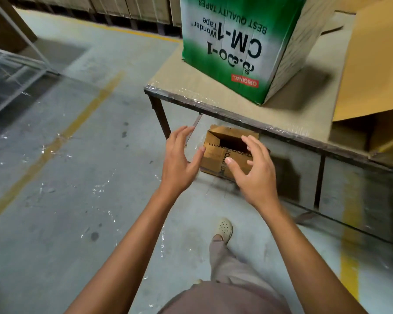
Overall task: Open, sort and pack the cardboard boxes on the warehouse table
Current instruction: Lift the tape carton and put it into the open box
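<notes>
Down on the grey concrete floor (77, 177), just under the near left corner of the tabletop (191, 87): a small brown cardboard box (213, 162) with dark print on its side, top flaps open, dark inside. Reaching toward it from the near side, both bare hands, apart from each other and holding nothing. Left hand (179, 159) at the box's left side, fingers spread and lightly curved, thumb tip close by the box's left edge. Right hand (252, 171) in front of the box's right part, fingers likewise spread and bent, palm turned toward the left hand. Contact with the cardboard: impossible to tell for either hand. Up on the tabletop, a board-covered surface wrapped in clear film on a dark metal frame: a large green-and-white printed cardboard box (234, 48) near the left end, lettering upside down, "CM-1", "Wonder Tape", "BEST QUALITY TAPES" and a red "ORIGINAL" label. To its right, a big plain brown cardboard carton (372, 64) with a wide flap leaning over. On the floor, yellow painted lines (82, 118) and scraps of clear film. Near, below the arms: a beige trouser leg and a cream perforated clog (224, 227). Far left, a pale metal wire rack (14, 71); far behind, a row of stacked cardboard sheets (134, 7).
</notes>
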Demonstrator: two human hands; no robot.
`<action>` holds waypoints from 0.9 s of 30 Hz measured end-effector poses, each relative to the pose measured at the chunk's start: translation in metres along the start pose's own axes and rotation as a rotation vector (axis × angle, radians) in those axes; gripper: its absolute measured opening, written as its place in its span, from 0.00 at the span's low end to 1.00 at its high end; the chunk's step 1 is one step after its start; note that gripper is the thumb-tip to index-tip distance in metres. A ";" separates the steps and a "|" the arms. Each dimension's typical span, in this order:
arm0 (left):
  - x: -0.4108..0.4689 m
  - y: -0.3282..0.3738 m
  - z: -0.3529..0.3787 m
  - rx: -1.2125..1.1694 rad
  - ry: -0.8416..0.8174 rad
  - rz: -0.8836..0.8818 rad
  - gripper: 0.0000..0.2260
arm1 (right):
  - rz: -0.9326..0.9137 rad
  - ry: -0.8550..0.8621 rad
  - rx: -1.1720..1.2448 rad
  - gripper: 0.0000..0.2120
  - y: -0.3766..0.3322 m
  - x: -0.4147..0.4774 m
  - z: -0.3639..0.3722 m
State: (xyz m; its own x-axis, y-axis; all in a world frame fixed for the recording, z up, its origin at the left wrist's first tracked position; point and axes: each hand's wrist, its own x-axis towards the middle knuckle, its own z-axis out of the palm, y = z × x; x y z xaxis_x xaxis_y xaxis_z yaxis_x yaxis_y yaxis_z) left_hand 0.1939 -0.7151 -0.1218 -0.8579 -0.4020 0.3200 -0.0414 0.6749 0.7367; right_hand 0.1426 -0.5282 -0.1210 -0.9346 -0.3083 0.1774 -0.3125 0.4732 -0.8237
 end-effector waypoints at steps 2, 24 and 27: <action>0.041 0.004 -0.001 0.007 0.027 0.020 0.22 | -0.032 0.018 0.020 0.32 -0.010 0.040 -0.001; 0.476 0.101 -0.014 0.171 -0.121 0.640 0.19 | 0.027 0.417 -0.682 0.36 -0.120 0.385 -0.105; 0.537 0.103 0.007 0.322 -0.204 0.605 0.23 | 0.348 0.220 -0.861 0.37 -0.100 0.408 -0.111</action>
State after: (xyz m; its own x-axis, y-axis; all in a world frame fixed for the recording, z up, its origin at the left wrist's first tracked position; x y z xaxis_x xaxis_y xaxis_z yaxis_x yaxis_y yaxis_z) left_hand -0.2748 -0.8571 0.1221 -0.8556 0.2028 0.4763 0.3498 0.9048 0.2430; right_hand -0.2260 -0.6096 0.0932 -0.9822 0.0849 0.1673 0.0533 0.9812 -0.1853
